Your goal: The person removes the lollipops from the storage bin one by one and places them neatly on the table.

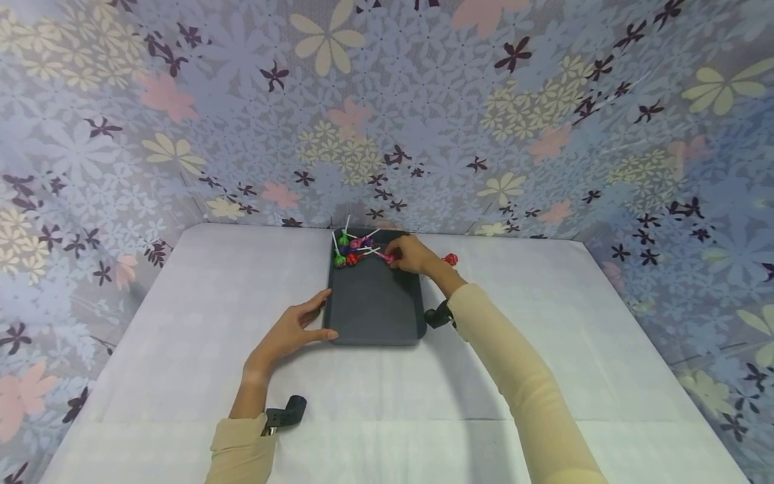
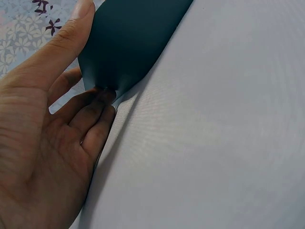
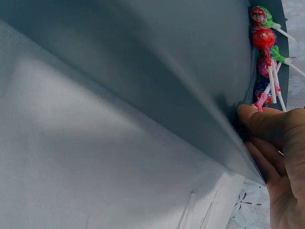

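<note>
A dark grey tray point(image 1: 377, 302) lies on the table. My left hand point(image 1: 296, 327) touches its near left corner, thumb at the rim and fingers against the left side; in the left wrist view, bent fingers point(image 2: 97, 119) meet the lower corner. Inside the far right part of the tray, my right hand point(image 1: 411, 255) pinches a pink-wrapped lollipop point(image 1: 385, 257), its head partly hidden by the fingers. Several lollipops cluster in the far left corner, among them a green lollipop point(image 1: 339, 261) and a red lollipop point(image 1: 352, 259), some sticks jutting over the rim.
Right of the tray, a red lollipop point(image 1: 451, 258) lies on the white-covered table point(image 1: 375, 417), partly behind the right wrist. Thin white sticks point(image 3: 188, 210) show on the cloth in the right wrist view. Flower-patterned fabric point(image 1: 375, 107) rises behind the table.
</note>
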Motion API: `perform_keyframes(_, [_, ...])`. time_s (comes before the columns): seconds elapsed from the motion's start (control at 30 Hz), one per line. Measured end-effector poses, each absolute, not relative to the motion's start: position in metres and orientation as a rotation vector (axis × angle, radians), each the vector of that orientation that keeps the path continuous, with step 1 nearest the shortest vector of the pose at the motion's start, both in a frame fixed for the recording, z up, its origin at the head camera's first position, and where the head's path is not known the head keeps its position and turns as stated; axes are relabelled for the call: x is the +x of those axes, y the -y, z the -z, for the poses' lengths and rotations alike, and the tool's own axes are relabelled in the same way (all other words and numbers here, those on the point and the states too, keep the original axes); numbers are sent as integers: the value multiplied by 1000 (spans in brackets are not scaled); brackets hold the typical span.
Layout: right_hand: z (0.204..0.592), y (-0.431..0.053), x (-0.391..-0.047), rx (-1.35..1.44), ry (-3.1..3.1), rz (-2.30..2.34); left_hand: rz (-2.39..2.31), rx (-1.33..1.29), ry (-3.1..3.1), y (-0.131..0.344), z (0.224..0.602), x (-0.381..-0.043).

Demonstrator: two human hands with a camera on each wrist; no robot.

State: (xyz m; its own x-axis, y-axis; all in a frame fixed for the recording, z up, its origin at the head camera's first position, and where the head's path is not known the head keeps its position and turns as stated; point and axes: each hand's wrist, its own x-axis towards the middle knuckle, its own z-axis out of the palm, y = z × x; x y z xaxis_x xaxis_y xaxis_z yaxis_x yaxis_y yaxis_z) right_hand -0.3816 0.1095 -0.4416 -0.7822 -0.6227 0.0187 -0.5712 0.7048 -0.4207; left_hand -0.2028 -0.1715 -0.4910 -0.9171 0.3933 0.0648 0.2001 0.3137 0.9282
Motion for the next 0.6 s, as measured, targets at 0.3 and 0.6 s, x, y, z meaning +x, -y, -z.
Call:
perform_keyframes(0.3, [441, -110, -383, -979, -2798, 656, -1655, 570, -2405, 173, 494, -204])
perform_keyframes(0.6, [445, -114, -380, -1004, -2833, 772, -1655, 564, -2400, 174, 492, -203])
